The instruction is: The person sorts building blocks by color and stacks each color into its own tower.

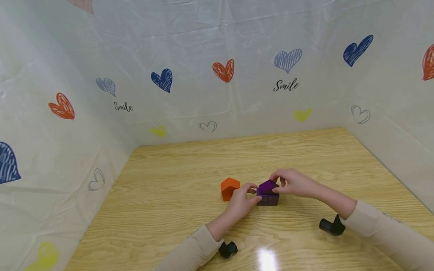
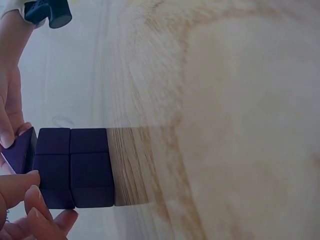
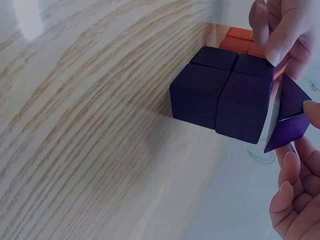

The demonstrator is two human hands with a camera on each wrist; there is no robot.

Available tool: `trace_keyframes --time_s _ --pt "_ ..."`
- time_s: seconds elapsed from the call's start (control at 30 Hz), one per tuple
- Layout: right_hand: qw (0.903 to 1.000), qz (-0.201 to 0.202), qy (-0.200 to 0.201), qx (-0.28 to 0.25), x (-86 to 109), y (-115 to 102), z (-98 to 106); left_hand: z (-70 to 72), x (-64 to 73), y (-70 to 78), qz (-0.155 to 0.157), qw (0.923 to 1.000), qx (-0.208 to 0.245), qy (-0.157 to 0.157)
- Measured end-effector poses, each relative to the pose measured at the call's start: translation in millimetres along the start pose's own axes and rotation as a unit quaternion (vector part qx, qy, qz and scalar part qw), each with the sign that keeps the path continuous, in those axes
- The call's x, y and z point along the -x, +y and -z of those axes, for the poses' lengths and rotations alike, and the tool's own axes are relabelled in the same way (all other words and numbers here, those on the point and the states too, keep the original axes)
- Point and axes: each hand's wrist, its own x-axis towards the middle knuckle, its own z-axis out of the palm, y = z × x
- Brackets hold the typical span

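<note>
Purple cubes point(image 1: 268, 200) stand fitted together in a block on the wooden table. My left hand point(image 1: 240, 203) holds this block at its upper left, thumb in front and the other fingers behind. Between the thumb and fingers of my right hand point(image 1: 296, 183) is a purple triangular prism point(image 3: 291, 107). The prism is tilted over the block's top, with a narrow gap between them in the right wrist view. Left of the block stands an orange house-shaped block build point(image 1: 228, 187), partly hidden by my left hand.
The wooden table point(image 1: 176, 180) meets a hanging white sheet point(image 1: 190, 45) printed with hearts at its back and sides. A black wrist device point(image 1: 228, 249) sits at my left cuff and another black device point(image 1: 332, 226) at my right cuff.
</note>
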Motion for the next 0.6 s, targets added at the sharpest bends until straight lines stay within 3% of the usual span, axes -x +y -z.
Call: trace_keyframes --time_s 0.3,0.6 --pt "0.9998 -0.012 -0.014 -0.007 1.2 -3.1 -4.1 0.3 0.7 -0.2 -0.001 1.0000 0.003 -0.001" --pt "0.9999 0.006 -0.009 -0.001 -2.2 -1.6 -5.3 2.1 -0.8 -0.3 -0.008 0.9999 0.007 -0.005"
